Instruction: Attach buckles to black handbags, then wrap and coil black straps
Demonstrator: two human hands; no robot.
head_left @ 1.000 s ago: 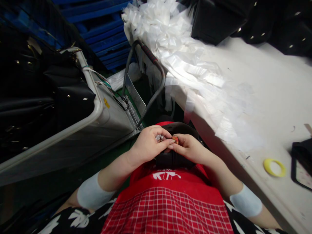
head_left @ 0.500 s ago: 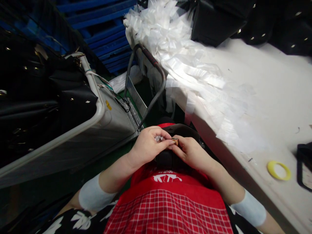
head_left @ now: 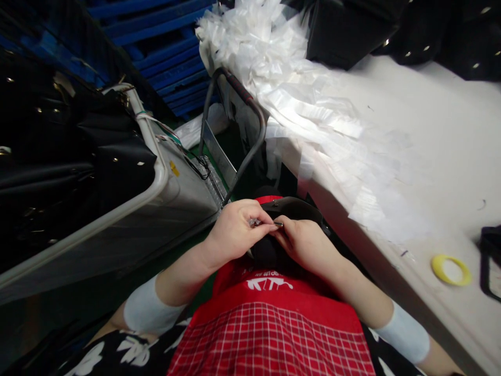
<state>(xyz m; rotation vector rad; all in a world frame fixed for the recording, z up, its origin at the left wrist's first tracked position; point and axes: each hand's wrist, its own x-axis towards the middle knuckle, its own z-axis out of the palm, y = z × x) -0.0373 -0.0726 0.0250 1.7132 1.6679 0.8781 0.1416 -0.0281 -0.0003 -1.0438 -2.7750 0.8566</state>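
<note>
My left hand (head_left: 237, 227) is closed, with thumb and forefinger pinching a small shiny metal piece (head_left: 278, 224). A bit of crumpled clear plastic (head_left: 253, 223) shows inside its curled fingers. My right hand (head_left: 307, 240) meets it from the other side, fingers closed on the same metal piece. Just beyond and below both hands lies a black leather-like item (head_left: 299, 206) in my lap, with a curved edge; most of it is hidden by the hands. What the metal piece is attached to, if anything, I cannot make out.
On the right, a white table (head_left: 438, 120) bears a heap of white plastic film (head_left: 274, 68), a yellow tape roll (head_left: 451, 270) and black bags (head_left: 352, 31). A grey-framed cart (head_left: 156, 190) full of black bags stands left. Ahead are a metal trolley handle (head_left: 254, 104) and blue pallets (head_left: 168, 57).
The metal piece has turned between my fingers, its orange-brown face no longer showing. Both hands stay together in almost the same place. The view has shifted slightly.
</note>
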